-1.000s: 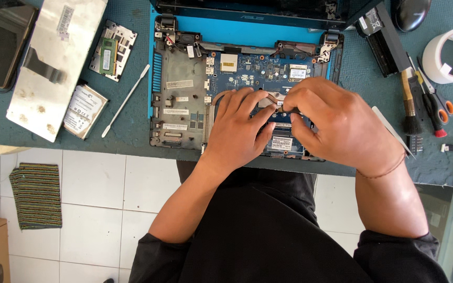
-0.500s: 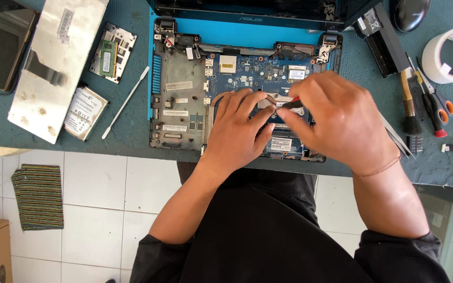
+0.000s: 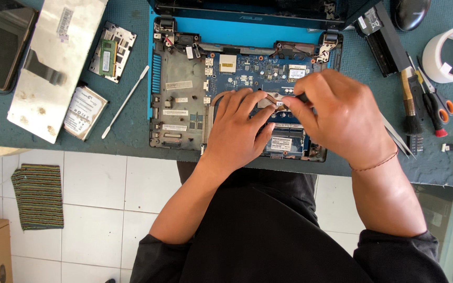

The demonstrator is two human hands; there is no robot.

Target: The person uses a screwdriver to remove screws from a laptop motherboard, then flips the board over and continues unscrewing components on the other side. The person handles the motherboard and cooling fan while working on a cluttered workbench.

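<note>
An opened laptop base [image 3: 179, 105] lies on a teal mat with its blue motherboard [image 3: 247, 71] exposed. My left hand [image 3: 237, 131] rests flat on the board, fingers spread beside the copper heat pipe [image 3: 217, 97]. My right hand [image 3: 342, 120] hovers over the middle of the board. Its thumb and fingers pinch a small dark screwdriver [image 3: 301, 97] that points at the metal heatsink plate [image 3: 271, 99]. The tool's tip is hidden by my fingers.
Left of the laptop lie an upturned keyboard [image 3: 53, 57], a phone [image 3: 1, 44], a hard drive [image 3: 84, 112], a small cover plate [image 3: 112, 51] and a white spudger [image 3: 125, 102]. On the right are a battery [image 3: 381, 36], tape roll [image 3: 449, 55], brush [image 3: 410, 105], screwdrivers [image 3: 431, 112] and tweezers [image 3: 397, 139].
My right hand has shifted a little up and to the right over the board, still pinching the tool. My left hand stays in place.
</note>
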